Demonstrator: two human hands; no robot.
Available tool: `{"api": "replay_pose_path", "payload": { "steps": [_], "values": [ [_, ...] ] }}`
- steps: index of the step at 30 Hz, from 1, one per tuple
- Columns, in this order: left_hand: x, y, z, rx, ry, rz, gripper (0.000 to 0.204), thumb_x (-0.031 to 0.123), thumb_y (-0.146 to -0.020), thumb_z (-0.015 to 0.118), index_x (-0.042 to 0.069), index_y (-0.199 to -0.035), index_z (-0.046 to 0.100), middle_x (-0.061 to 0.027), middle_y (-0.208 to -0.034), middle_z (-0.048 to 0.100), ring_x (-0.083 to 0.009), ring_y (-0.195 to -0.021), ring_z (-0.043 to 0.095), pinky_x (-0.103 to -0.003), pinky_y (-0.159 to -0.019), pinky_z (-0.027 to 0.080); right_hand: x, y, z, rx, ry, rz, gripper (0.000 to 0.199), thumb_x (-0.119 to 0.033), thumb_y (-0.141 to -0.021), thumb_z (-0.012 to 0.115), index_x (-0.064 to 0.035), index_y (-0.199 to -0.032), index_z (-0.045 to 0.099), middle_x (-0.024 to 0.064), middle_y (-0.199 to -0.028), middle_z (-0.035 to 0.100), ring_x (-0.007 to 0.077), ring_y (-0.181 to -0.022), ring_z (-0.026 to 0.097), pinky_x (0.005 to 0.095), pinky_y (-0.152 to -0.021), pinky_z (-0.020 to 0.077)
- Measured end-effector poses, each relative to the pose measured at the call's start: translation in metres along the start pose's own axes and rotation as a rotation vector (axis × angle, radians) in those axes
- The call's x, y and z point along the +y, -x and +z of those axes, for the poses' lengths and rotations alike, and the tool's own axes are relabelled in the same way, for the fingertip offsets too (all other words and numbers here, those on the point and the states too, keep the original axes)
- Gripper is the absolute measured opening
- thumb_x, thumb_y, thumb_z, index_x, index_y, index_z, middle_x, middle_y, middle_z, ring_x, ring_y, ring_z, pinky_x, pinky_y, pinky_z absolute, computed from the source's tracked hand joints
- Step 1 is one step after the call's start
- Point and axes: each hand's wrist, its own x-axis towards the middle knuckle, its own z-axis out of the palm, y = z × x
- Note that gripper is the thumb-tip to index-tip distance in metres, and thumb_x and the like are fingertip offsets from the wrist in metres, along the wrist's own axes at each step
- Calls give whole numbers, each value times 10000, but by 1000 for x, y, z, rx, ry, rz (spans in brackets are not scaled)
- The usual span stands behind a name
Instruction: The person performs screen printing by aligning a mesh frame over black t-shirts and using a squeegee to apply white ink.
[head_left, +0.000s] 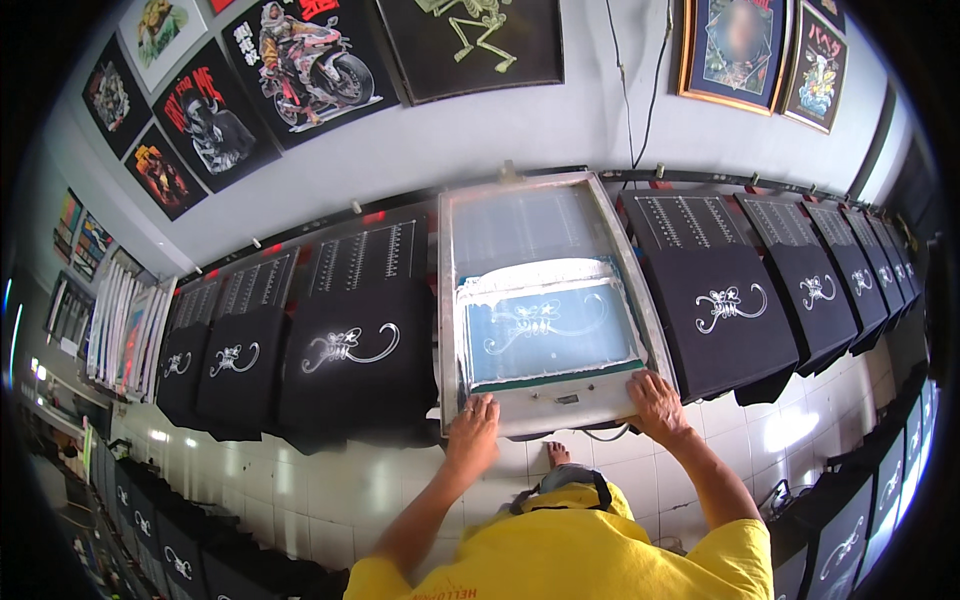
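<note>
In front of me a screen-printing frame (449,300) lies flat over one spot in a row of boards. Its mesh has a blue stencil area (560,345) showing a curling design, with white ink (540,272) smeared around it, thickest along the far side. My left hand (474,435) grips the near left corner of the frame, fingers curled over the rim. At the near right corner, my right hand (657,405) holds the same rim, fingers bent over it. What lies beneath the frame is hidden.
Black shirts on boards, such as one at left (345,375) and one at right (715,320), carry white curling prints. Several upright frames (130,325) stand at far left. Framed pictures (480,50) hang on the wall. More printed shirts (840,540) line the lower right.
</note>
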Motion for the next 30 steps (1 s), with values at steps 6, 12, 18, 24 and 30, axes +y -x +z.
{"api": "replay_pose_path", "payload": {
  "steps": [6, 12, 18, 24, 30],
  "values": [
    [2, 12, -12, -35, 66, 16, 506, 128, -779, 632, -45, -1238, 510, -213, -1332, 501, -386, -1259, 464, -429, -1056, 388, -1, 12, -5, -69, -140, 59, 699, -344, -688, 816, -14, -1225, 514, 199, -1266, 514, 396, -1223, 473, 486, -1015, 416],
    [-41, 7, -1, 261, 397, -141, 444, 249, -876, 634, -4, -1230, 546, -202, -1324, 514, -368, -1212, 496, -421, -990, 442, 43, -2, 20, 345, -297, 255, 350, -208, -920, 594, -4, -1199, 541, 219, -1175, 577, 406, -1118, 544, 469, -950, 458],
    [-95, 2, 40, 242, 455, -611, 307, 202, -926, 540, -35, -1097, 633, -230, -1101, 629, -402, -996, 605, -446, -854, 492, 89, -11, 64, 351, -307, 729, 275, -196, -942, 480, -2, -1100, 596, 201, -945, 636, 389, -880, 612, 444, -790, 487],
    [-107, -3, 57, 299, 420, -543, 269, 196, -921, 538, -39, -958, 663, -248, -949, 660, -436, -866, 625, -472, -767, 502, 96, -34, 69, 231, -422, 998, 426, -325, -949, 462, 44, -838, 644, 226, -735, 623, 393, -722, 601, 455, -685, 439],
    [-102, -11, 49, 279, 640, -750, 252, 218, -908, 588, -21, -944, 662, -216, -851, 669, -359, -772, 663, -411, -682, 509, 102, -37, 77, 183, -401, 1086, 501, -379, -957, 441, 54, -805, 642, 267, -733, 619, 431, -737, 607, 501, -705, 431]
  ]
}}
